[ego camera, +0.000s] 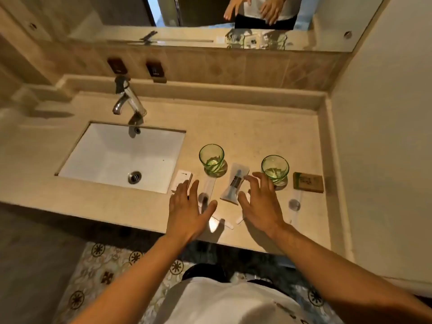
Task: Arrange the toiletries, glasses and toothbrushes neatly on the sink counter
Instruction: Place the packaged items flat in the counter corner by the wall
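Two green glasses stand upright on the beige counter (257,127): one glass (211,157) nearer the sink, the other glass (275,168) to its right. Between them lies a wrapped toiletry packet (235,184). A white box (181,180) sits by the sink's right edge. A brown and green soap box (308,182) lies far right. Clear wrapped toothbrushes lie in front: one toothbrush (207,191) below the left glass, another toothbrush (295,204) at the right. My left hand (187,208) hovers open over the box and left toothbrush. My right hand (259,202) hovers open beside the packet, holding nothing.
A white rectangular sink (105,157) with a chrome tap (127,99) lies at the left. A raised ledge and a mirror (210,17) run along the back. A wall (385,136) bounds the counter at the right. Patterned floor tiles show below the counter's front edge.
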A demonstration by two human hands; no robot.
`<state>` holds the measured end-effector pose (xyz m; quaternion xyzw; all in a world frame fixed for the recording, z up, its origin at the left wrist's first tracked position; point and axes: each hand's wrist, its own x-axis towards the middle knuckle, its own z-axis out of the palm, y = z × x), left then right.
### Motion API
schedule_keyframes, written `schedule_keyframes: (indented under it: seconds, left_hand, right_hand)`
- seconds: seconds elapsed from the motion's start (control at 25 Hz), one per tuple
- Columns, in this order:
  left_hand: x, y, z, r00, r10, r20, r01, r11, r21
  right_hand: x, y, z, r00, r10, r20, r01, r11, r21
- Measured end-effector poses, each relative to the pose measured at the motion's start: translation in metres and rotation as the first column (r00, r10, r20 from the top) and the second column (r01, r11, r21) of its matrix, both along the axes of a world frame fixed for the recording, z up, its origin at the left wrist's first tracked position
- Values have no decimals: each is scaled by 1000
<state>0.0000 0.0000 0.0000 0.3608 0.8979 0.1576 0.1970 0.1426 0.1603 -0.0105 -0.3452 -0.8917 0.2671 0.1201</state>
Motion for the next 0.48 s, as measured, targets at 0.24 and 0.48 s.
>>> schedule_keyframes:
  seconds: [0.24, 0.48]
  left_hand:
    - [-9, -30, -45, 975, 144, 171, -157, 986, 62]
    - [-29, -44, -66, 926, 249, 284, -270, 962, 38]
  right_hand:
    - [14, -26, -31, 993, 49, 108, -29, 983, -179]
    - [-29, -50, -43, 931, 264, 250, -152, 907, -392]
